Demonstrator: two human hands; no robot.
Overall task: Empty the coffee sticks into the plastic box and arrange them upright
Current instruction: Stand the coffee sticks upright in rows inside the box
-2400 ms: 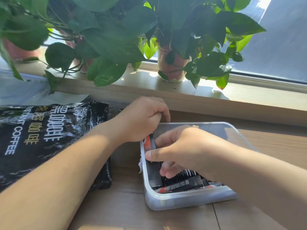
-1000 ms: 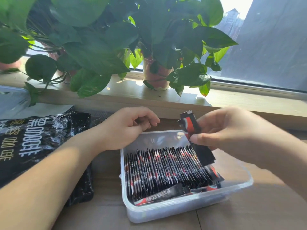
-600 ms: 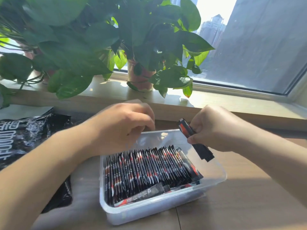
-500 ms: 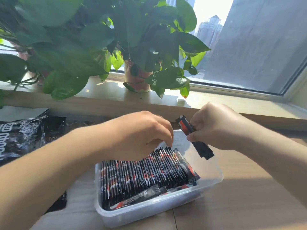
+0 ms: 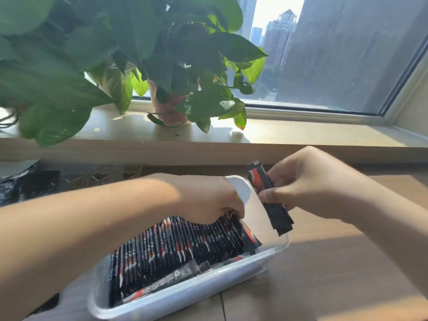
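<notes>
A clear plastic box (image 5: 192, 295) stands on the wooden table, holding a row of black-and-red coffee sticks (image 5: 180, 244) on edge. One stick (image 5: 166, 279) lies flat along the box's front wall. My left hand (image 5: 208, 200) reaches in from the left, its fingers curled down on the tops of the sticks at the row's right end. My right hand (image 5: 310, 181) pinches a small bundle of sticks (image 5: 269, 200), tilted, above the free gap at the box's right end.
The black coffee bag (image 5: 30, 184) lies at the far left, partly behind my left arm. A potted plant (image 5: 166, 107) with big leaves stands on the window sill (image 5: 301, 135) behind the box. Bare wooden table (image 5: 324, 279) extends to the right.
My left hand moved right along the row to its right end. My right hand kept hold of its bundle, and the view shifted so the box sits lower and nearer.
</notes>
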